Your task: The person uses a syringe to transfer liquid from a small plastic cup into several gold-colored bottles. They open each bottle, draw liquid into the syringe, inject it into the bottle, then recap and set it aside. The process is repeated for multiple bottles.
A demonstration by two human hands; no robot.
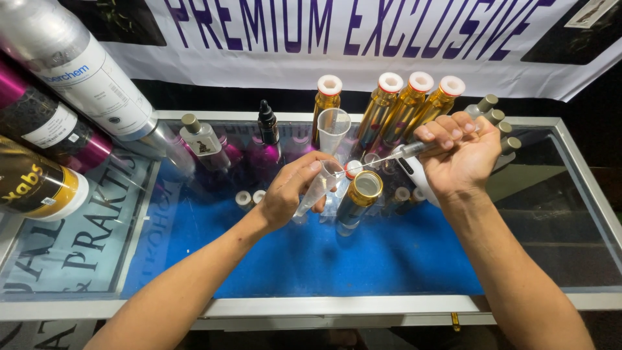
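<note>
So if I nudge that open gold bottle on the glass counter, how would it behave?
The open gold bottle is tall and narrow, so it would probably tip rather than slide. The glass counter looks smooth, so it may skid a little first. With no cap on, anything inside could spill, and it stands close to the left hand holding the clear measuring cup.

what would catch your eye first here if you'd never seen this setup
First, the two hands at the centre: the left hand tilts a clear measuring cup while the right hand aims a syringe into it. Behind them stands a row of amber bottles with white caps. Large metal canisters lie at upper left on the glass counter.
</note>
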